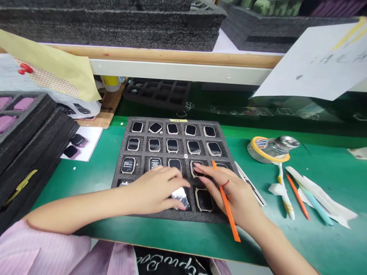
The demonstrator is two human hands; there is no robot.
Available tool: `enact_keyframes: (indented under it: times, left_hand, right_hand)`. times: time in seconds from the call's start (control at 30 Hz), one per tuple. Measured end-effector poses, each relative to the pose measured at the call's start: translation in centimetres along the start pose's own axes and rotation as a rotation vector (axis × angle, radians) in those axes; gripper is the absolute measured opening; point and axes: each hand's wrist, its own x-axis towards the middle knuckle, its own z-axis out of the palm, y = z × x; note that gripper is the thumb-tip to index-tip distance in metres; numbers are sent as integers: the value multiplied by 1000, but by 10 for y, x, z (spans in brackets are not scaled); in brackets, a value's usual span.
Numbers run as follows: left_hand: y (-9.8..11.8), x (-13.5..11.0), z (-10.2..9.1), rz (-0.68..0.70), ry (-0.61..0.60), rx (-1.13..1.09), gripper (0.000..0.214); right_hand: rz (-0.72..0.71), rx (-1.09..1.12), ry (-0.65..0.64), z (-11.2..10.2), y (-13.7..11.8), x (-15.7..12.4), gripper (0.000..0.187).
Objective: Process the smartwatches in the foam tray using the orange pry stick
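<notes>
A black foam tray (172,130) lies on the green mat (94,179), holding rows of square smartwatches with pale frames and dark screens. My left hand (156,189) sits over the tray's lower rows, with a crumpled piece of silver film (181,198) at its fingertips and hiding the watches beneath it. My right hand (228,191) grips an orange plastic pry stick (228,210). Its fingertips reach onto a watch (197,169) in the third row. Another watch (204,200) lies just below that hand's fingers.
Stacked dark foam blocks (31,145) stand at the left, with pink-covered items in their cutouts. To the right lie a yellow tape roll (259,149), a glass jar (282,147), and several sticks and paper strips (312,194). A hanging paper sheet (312,61) is at the upper right.
</notes>
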Motion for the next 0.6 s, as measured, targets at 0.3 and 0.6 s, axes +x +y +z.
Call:
enact_keyframes:
  times: [0.3, 0.6]
  left_hand:
    - [-49, -10, -22, -84, -23, 262, 23]
    - [-45, -35, -17, -187, 127, 234, 24]
  right_hand:
    - [322, 399, -44, 9, -18, 54, 51]
    - [554, 867, -43, 67, -20, 82, 23]
